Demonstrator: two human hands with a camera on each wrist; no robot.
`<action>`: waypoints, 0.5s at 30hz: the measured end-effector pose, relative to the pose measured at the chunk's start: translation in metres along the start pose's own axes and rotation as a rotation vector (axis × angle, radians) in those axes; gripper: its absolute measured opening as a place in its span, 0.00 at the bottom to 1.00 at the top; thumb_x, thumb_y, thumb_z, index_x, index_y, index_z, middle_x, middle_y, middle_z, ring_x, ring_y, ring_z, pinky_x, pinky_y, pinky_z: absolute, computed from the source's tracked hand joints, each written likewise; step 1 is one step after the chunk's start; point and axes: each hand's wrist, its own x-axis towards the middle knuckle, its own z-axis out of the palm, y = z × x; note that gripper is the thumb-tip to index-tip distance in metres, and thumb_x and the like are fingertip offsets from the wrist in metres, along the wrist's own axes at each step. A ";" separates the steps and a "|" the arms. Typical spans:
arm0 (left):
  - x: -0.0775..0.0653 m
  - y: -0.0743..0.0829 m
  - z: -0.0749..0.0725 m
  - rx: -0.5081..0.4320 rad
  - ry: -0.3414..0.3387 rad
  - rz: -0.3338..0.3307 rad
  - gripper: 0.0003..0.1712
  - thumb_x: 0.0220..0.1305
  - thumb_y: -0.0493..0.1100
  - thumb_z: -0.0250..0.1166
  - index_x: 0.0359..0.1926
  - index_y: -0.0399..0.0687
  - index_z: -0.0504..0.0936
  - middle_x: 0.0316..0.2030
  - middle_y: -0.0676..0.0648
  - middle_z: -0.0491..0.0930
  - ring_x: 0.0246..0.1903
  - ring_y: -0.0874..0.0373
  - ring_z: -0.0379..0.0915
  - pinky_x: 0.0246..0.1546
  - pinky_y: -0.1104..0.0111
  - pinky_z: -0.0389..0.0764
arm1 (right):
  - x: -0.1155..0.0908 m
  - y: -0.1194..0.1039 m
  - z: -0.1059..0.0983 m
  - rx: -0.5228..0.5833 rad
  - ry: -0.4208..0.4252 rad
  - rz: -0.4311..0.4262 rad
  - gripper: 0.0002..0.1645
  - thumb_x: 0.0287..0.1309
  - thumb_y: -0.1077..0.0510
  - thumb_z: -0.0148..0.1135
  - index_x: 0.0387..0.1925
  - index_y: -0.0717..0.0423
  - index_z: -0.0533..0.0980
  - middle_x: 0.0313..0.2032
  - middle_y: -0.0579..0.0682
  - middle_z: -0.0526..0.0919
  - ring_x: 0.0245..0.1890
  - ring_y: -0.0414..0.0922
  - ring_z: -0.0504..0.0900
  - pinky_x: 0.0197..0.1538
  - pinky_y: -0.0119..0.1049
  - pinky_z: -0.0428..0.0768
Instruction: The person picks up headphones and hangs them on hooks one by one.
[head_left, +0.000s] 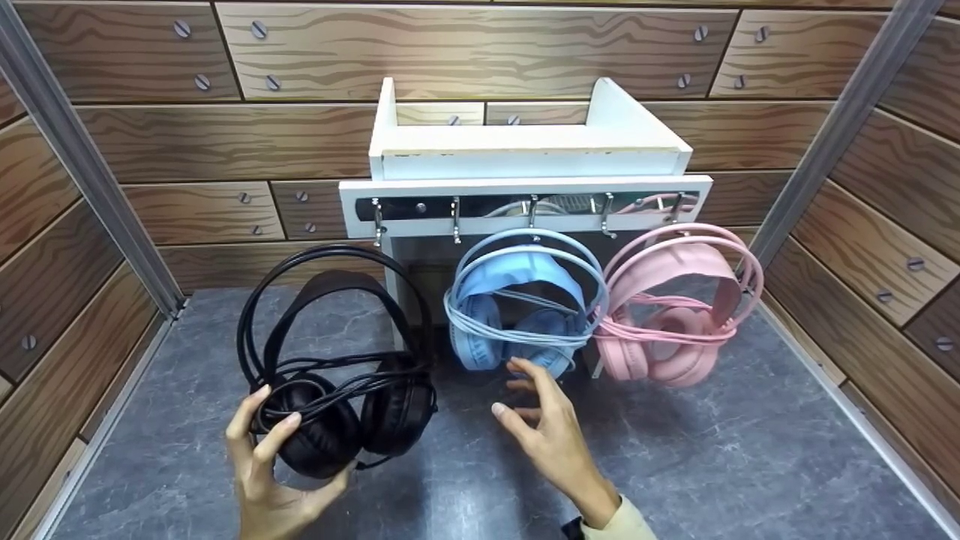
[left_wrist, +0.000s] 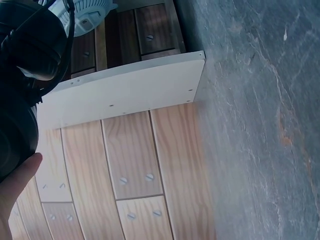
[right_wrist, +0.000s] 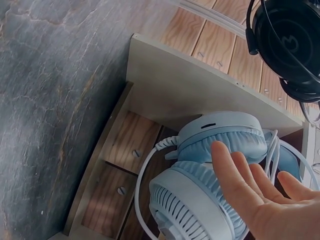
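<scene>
Black over-ear headphones [head_left: 319, 442] with a bundled cable are held up by my left hand [head_left: 274, 469]; its fingers and thumb curl round the left ear cup. Their headband stands in front of the rack's left end. Blue headphones [head_left: 525, 270] hang at the middle hook, their cable wound across the band. My right hand [head_left: 551, 435] is just below and in front of the blue ear cups, fingers loosely extended and nothing in them. In the right wrist view, the fingers [right_wrist: 240, 185] overlap the blue ear cups; whether they touch cannot be told. Pink headphones [head_left: 679, 262] hang at the right.
The white rack [head_left: 525, 165] carries a row of metal hooks [head_left: 456, 217] along its front board. Wood-patterned walls [head_left: 480, 52] enclose the back and sides, with metal posts [head_left: 82, 161] at the corners. Grey marbled surface [head_left: 697, 465] lies beneath.
</scene>
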 end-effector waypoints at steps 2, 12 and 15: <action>0.000 0.000 0.000 0.001 0.000 0.002 0.32 0.58 0.58 0.72 0.47 0.35 0.76 0.59 0.31 0.69 0.62 0.49 0.67 0.61 0.67 0.69 | 0.000 0.000 0.000 0.003 0.001 0.004 0.30 0.61 0.66 0.68 0.63 0.70 0.69 0.58 0.63 0.77 0.53 0.58 0.81 0.42 0.47 0.85; 0.004 0.004 0.002 0.023 0.015 0.022 0.32 0.57 0.58 0.72 0.47 0.35 0.77 0.58 0.30 0.70 0.62 0.48 0.68 0.61 0.67 0.70 | 0.000 -0.001 0.001 -0.005 -0.002 0.012 0.32 0.62 0.65 0.68 0.64 0.69 0.67 0.58 0.63 0.77 0.53 0.58 0.81 0.43 0.43 0.85; 0.004 0.006 0.002 0.022 0.010 0.018 0.31 0.58 0.59 0.72 0.47 0.36 0.77 0.58 0.30 0.70 0.62 0.48 0.68 0.60 0.68 0.70 | 0.000 0.000 0.001 -0.008 -0.004 0.005 0.31 0.62 0.65 0.68 0.64 0.69 0.68 0.58 0.63 0.77 0.53 0.58 0.81 0.42 0.41 0.84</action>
